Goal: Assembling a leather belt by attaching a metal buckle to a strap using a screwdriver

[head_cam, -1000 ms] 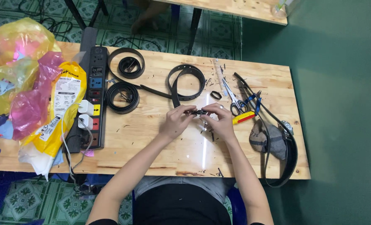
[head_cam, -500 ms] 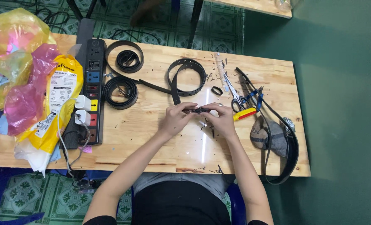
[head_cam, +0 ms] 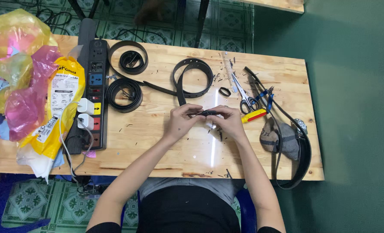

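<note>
Both hands meet at the centre of the frame, just above the wooden table. The left hand is closed with its fingers curled around one end of a short black strap piece. The right hand is closed on the other end of the same piece. The strap piece lies level between the two hands, held at fingertip height; whether it touches the table cannot be told.

Above the hands, a black belt loop lies flat on the table, its tail running down toward the left hand. To the left of it lie two coiled black belts: one in the upper part of the frame, the other just below it. A small black ring lies just above the right hand.

To the right of the right hand lie scissors, a yellow and red handled tool and blue handled pliers, close together. A grey cloth and a long black belt occupy the right edge of the table.

A black power strip with white plugs runs along the left side of the table. Coloured plastic bags are heaped at the far left.
</note>
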